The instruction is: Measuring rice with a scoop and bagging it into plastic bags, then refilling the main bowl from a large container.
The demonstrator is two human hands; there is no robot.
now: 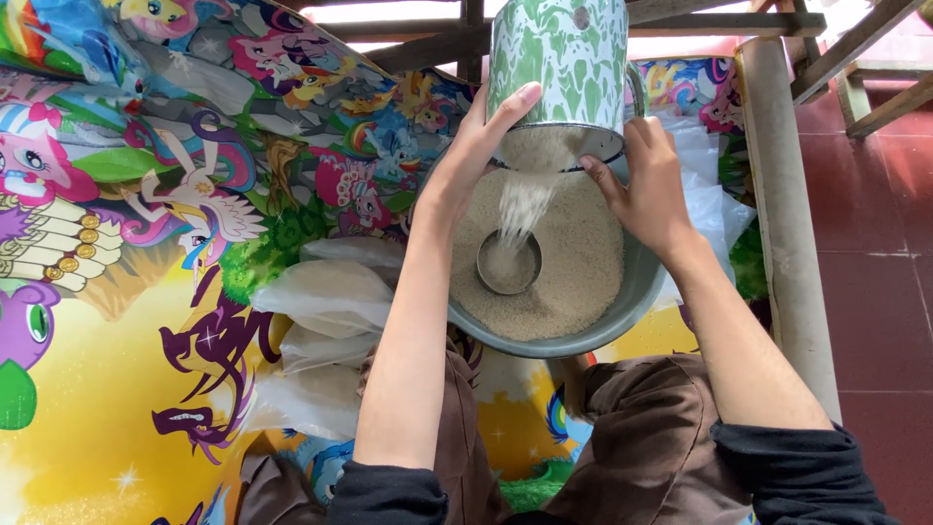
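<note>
Brown trousers (pixel 661 437) nearest; both hands' fingers grip enamel mug (pixel 559 63), grainy rice (pixel 573 262) spilling into round basin (pixel 637 292).

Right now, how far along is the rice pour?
Done: the grey basin already holds a broad bed of rice, with a small metal cup sunk in it, and filled plastic bags lie beside it. In hand: left hand and right hand tip the green-and-white enamel can; grain is streaming out. Left: the can's remaining contents cannot be seen.
</note>
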